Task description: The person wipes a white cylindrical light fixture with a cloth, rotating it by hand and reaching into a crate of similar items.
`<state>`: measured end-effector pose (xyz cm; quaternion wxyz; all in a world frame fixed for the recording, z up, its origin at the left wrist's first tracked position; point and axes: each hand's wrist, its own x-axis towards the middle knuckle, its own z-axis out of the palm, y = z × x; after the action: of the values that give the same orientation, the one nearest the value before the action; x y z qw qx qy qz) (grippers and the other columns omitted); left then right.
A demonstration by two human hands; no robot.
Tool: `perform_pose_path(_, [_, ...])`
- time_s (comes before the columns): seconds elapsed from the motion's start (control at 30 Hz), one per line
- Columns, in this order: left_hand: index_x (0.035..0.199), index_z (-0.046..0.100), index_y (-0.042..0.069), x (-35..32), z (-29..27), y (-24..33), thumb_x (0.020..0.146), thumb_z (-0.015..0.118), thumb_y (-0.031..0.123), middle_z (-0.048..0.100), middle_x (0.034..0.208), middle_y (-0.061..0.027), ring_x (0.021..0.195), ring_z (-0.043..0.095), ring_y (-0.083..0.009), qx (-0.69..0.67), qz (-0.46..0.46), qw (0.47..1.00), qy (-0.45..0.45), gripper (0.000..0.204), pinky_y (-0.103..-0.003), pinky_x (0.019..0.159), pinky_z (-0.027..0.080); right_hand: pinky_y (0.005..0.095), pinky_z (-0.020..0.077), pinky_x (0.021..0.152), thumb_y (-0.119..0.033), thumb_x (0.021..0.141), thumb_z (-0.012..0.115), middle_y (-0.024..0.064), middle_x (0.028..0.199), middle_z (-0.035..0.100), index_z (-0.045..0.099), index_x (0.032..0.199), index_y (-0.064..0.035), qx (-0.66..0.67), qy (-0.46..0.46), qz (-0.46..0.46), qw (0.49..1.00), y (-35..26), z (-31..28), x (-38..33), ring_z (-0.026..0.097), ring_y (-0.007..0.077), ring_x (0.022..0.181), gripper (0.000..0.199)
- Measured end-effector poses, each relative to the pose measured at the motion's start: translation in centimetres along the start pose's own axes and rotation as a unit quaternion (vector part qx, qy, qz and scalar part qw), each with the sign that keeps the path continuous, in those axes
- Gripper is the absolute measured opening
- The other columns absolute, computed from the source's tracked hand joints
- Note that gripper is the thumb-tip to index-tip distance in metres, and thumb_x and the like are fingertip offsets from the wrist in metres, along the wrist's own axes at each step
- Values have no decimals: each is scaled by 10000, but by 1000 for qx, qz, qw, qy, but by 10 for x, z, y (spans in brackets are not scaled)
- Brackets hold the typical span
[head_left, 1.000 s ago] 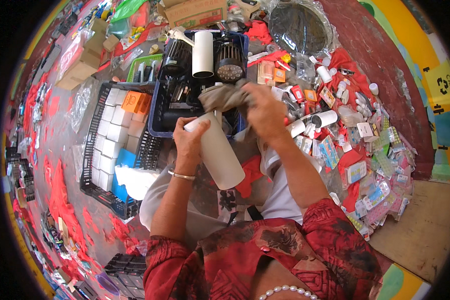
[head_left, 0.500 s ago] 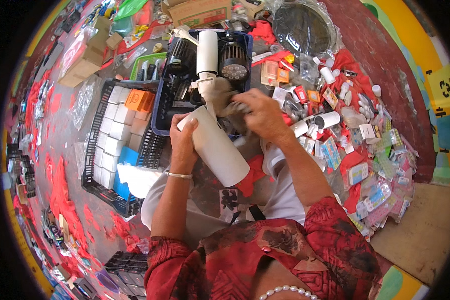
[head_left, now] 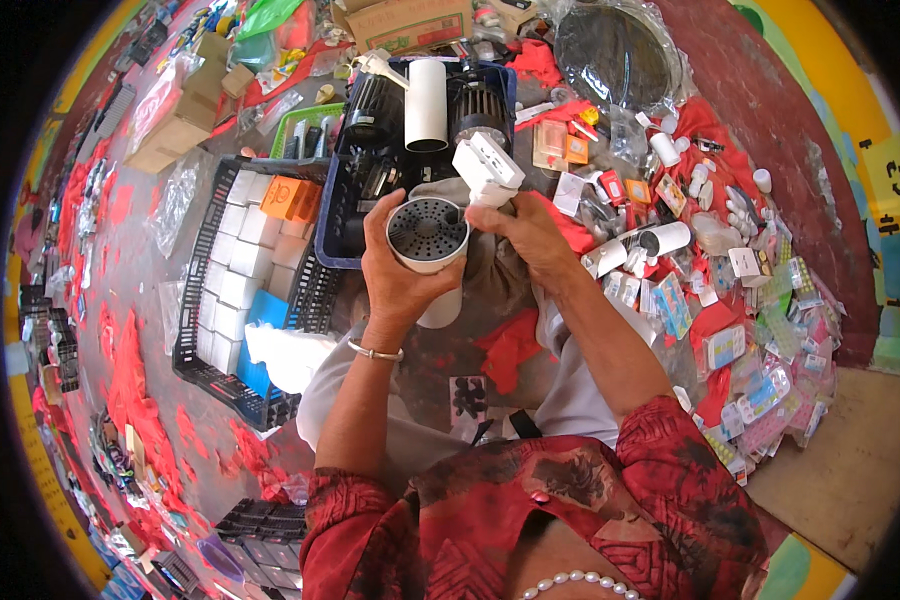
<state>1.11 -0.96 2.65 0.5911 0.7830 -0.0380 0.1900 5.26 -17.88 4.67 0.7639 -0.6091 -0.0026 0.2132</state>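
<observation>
A white cylindrical track light [head_left: 427,233] is held over my lap, its dark end with many small holes facing up. My left hand [head_left: 402,275] is wrapped round the cylinder near that end. My right hand [head_left: 532,237] grips the light's white adapter arm [head_left: 488,168] at its base, thumb in front. Below the hands a grey-brown cloth [head_left: 490,275] hangs bunched; whether the right fingers also hold some of it is hidden. Just beyond, a blue bin [head_left: 327,225] holds another white cylinder light [head_left: 426,108] and black spotlights [head_left: 373,108].
Left of the bin, a black crate [head_left: 192,335] contains white boxes and orange ones [head_left: 288,199]. Loose packets and small goods [head_left: 760,390] spread across the right side. A round black item in plastic [head_left: 615,55] and cardboard boxes [head_left: 410,25] lie at the back.
The light has been tilted up so its holed end shows, and its adapter has swung to the right. My right hand, blurred on the cloth before, now grips the adapter arm.
</observation>
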Motion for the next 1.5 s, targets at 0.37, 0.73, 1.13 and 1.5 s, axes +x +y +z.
perform_pose_path(0.37, [1410,120,81,-5,10,1,524,843,138,520,1086,-127,1000,554,-209,-123,-55,991,-28,1145,-318,880,448,245,469,719,-143,721,746,56,890,647,641,963,40,22,81,-79,993,8,2,9,588,96,785,321])
perform_pose_path(0.73, [1410,249,80,22,-31,-28,845,241,695,370,1379,-159,1282,327,-299,-530,-322,783,-46,835,-421,1072,220,320,538,699,-167,783,641,82,816,625,582,930,-32,254,80,5,964,18,-50,15,629,185,724,208])
perform_pose_path(1.13, [909,629,-29,6,-2,-15,827,618,68,622,736,-26,685,489,-34,-87,-159,983,-33,127,-217,608,446,288,533,692,-217,802,634,97,860,638,580,983,14,229,-17,58,972,21,10,2,644,171,719,298])
perform_pose_path(1.5, [909,560,82,9,-45,-42,921,432,431,599,859,-64,855,576,-184,-319,-409,855,-19,372,-329,789,443,370,545,666,-346,852,566,157,895,652,567,1020,5,353,13,65,933,25,-31,19,653,253,736,389])
